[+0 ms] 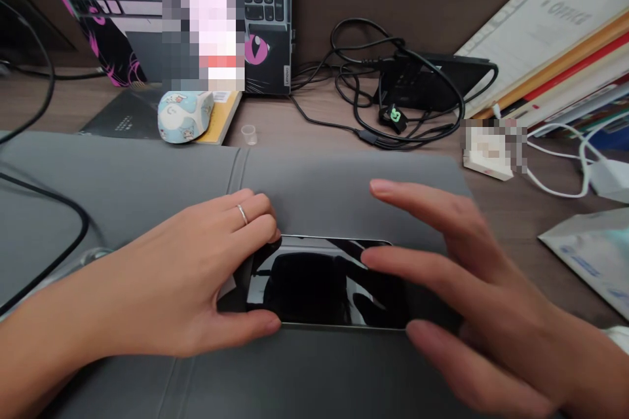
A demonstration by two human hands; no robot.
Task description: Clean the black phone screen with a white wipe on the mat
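Observation:
A smartphone [314, 281] with a dark, glossy screen lies sideways on a grey desk mat [314, 373]. My left hand [216, 268] grips its left end, thumb along the near edge and fingers at the far edge; a ring [242, 215] is on one finger. Over the right end of the phone hovers my right hand [472, 288], its fingers spread apart. One fingertip is close above the screen; whether it touches I cannot tell. The screen mirrors dark shapes from above.
Behind the mat stand a laptop [268, 72], partly blurred out, and a patterned mouse [184, 116]. A black cable [459, 105] coils at the back. Books [555, 91], a small white box [489, 157] and a plastic packet [594, 255] are on the right. Another cable [81, 222] crosses the mat at left.

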